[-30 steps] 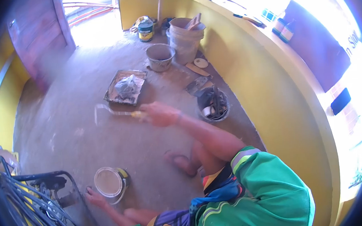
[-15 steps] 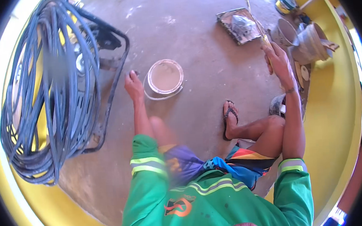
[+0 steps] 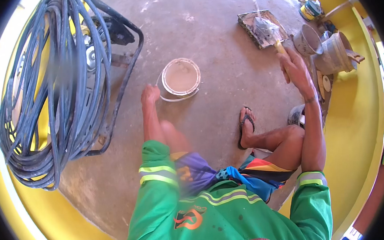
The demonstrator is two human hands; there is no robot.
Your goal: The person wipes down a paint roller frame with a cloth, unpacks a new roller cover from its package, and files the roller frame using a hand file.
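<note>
My right hand (image 3: 295,69) is closed round the yellow handle of a paint roller frame (image 3: 280,47). Its bent wire and pale end reach up past a paint tray (image 3: 248,21), which has crumpled, paint-smeared plastic (image 3: 265,30) in it. My left hand (image 3: 150,94) has its fingers curled, just left of a white bucket (image 3: 181,77) of light brown paint or similar liquid. The bucket's wire handle hangs down beside that hand; whether they touch I cannot tell. What the left fingers hold, if anything, is hidden.
A large coil of dark hose or cable (image 3: 56,93) hangs on a black-framed machine (image 3: 129,64) at left. Used buckets (image 3: 335,53) stand by the yellow wall (image 3: 358,114) at right, with a small container (image 3: 296,115) near my right knee. My sandalled foot (image 3: 246,127) rests on the concrete floor.
My left hand has shifted right and down, nearer the bucket handle, its fingers more curled. The roller frame has swung slightly left, its handle now overlapping the plastic in the tray.
</note>
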